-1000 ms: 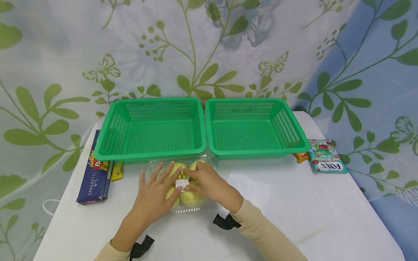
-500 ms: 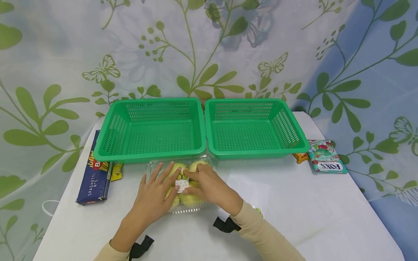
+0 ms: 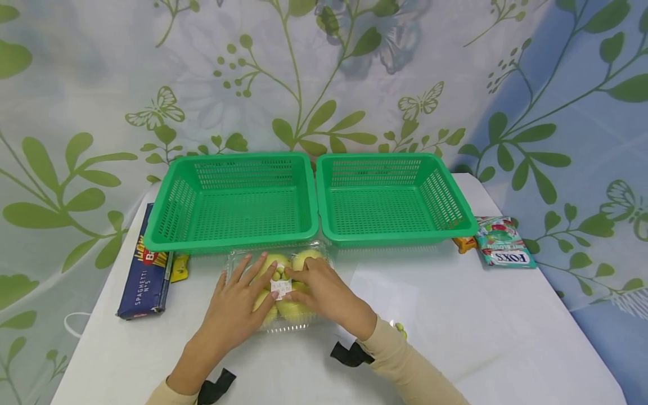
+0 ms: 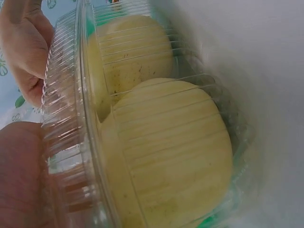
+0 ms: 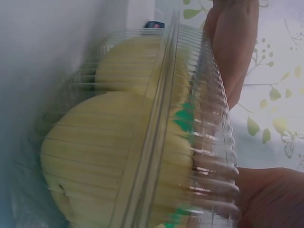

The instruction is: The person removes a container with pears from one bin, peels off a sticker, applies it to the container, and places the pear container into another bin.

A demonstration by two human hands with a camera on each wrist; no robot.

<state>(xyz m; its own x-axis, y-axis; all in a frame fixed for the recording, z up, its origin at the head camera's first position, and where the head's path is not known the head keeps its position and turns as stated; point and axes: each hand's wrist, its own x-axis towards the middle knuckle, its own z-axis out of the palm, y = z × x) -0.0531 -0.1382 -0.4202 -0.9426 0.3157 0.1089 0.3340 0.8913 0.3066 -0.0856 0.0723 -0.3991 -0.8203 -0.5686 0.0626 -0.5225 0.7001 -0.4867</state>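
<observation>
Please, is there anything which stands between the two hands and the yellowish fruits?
Yes. The clear plastic lid covers the yellowish fruits, so the left hand and right hand touch only its outside. A white label also lies on top.

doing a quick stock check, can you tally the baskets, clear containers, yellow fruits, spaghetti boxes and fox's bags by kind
Green baskets: 2
Clear container: 1
Yellow fruits in view: 4
Spaghetti box: 1
FOX'S bag: 1
Total: 9

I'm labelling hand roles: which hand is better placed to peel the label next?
Probably the right hand: thumb and index by the label, while the left hand lies spread over the container.
</observation>
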